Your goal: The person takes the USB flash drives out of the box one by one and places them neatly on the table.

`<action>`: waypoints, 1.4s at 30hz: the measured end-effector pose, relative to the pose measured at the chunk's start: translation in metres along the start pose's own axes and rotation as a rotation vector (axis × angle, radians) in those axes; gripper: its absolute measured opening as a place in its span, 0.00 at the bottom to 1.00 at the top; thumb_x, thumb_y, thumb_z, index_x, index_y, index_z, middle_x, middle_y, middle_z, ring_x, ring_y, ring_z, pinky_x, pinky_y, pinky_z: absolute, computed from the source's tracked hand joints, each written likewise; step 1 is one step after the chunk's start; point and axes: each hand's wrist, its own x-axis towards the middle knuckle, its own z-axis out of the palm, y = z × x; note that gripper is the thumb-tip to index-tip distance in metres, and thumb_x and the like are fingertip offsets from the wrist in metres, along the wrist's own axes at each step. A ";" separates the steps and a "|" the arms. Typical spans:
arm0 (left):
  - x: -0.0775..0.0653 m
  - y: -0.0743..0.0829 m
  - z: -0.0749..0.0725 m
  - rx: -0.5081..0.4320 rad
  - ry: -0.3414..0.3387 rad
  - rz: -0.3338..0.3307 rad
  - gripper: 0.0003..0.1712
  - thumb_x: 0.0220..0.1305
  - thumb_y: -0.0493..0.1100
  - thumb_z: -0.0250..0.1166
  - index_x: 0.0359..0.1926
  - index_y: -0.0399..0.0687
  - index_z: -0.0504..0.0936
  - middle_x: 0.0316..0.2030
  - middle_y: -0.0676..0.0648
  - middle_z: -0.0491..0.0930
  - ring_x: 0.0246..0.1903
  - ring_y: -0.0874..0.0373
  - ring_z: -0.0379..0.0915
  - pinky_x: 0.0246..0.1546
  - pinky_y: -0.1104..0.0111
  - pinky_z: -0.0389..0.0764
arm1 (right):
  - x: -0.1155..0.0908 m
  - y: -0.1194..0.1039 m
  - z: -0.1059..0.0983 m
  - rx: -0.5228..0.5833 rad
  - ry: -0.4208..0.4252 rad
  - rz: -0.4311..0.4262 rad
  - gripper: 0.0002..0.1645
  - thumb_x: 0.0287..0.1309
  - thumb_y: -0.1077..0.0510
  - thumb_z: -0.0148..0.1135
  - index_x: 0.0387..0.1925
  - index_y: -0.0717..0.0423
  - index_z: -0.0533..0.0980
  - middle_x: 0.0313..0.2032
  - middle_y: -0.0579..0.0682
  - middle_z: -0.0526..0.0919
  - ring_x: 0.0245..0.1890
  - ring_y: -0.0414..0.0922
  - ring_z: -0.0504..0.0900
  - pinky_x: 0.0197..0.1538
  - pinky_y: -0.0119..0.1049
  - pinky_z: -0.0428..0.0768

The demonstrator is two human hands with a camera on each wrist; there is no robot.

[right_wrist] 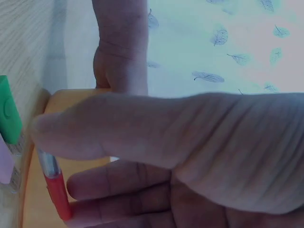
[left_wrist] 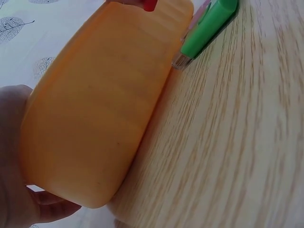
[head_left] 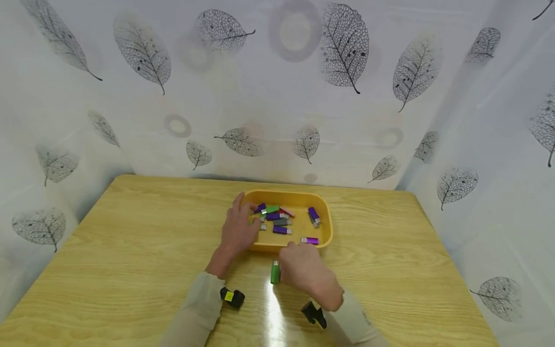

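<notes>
My left hand (head_left: pixel 237 226) grips the left end of a yellow plastic tray (head_left: pixel 331 229), its fingers curled around the end wall in the left wrist view. In front of the tray, my right hand (head_left: pixel 305 270) pinches a red USB flash drive (right_wrist: pixel 58 195) between thumb and fingers; its metal plug sits under the thumb tip. On the table, beside the right hand, lies a green USB flash drive (head_left: pixel 275 273), plug toward the tray. A pink USB flash drive (right_wrist: pixel 4 162) lies close by it, hidden by the right hand in the head view.
Inside the tray are several USB flash drives, among them a purple one (head_left: pixel 282 231), a grey one (head_left: pixel 282 222) and a green one (head_left: pixel 272 208). The wooden table (head_left: pixel 151 250) meets a leaf-patterned curtain (head_left: pixel 269 96) at the back and sides.
</notes>
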 end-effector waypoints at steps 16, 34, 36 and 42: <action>0.000 0.000 0.002 0.006 0.019 -0.007 0.20 0.61 0.45 0.56 0.53 0.44 0.76 0.76 0.41 0.50 0.58 0.35 0.66 0.44 0.45 0.77 | 0.008 -0.002 0.018 0.012 -0.048 0.045 0.21 0.50 0.62 0.66 0.12 0.48 0.65 0.17 0.43 0.68 0.18 0.38 0.66 0.18 0.35 0.71; -0.001 0.002 0.001 -0.015 0.007 -0.023 0.20 0.61 0.45 0.56 0.53 0.44 0.76 0.76 0.41 0.49 0.59 0.36 0.64 0.48 0.44 0.76 | 0.010 -0.001 0.022 0.024 -0.078 0.070 0.18 0.55 0.61 0.66 0.15 0.49 0.68 0.19 0.44 0.70 0.19 0.39 0.68 0.20 0.35 0.73; -0.001 0.002 0.001 -0.013 0.002 -0.026 0.20 0.61 0.45 0.56 0.53 0.44 0.76 0.76 0.41 0.49 0.60 0.36 0.64 0.49 0.44 0.76 | 0.009 -0.002 0.020 0.029 -0.091 0.074 0.18 0.55 0.61 0.66 0.16 0.49 0.68 0.19 0.44 0.71 0.20 0.39 0.68 0.21 0.36 0.73; -0.001 0.001 0.000 -0.012 -0.006 -0.026 0.21 0.60 0.46 0.56 0.53 0.44 0.76 0.77 0.42 0.48 0.60 0.37 0.64 0.49 0.45 0.75 | 0.004 -0.003 0.006 0.067 -0.132 0.110 0.16 0.55 0.56 0.66 0.16 0.50 0.72 0.22 0.47 0.74 0.22 0.42 0.72 0.23 0.38 0.74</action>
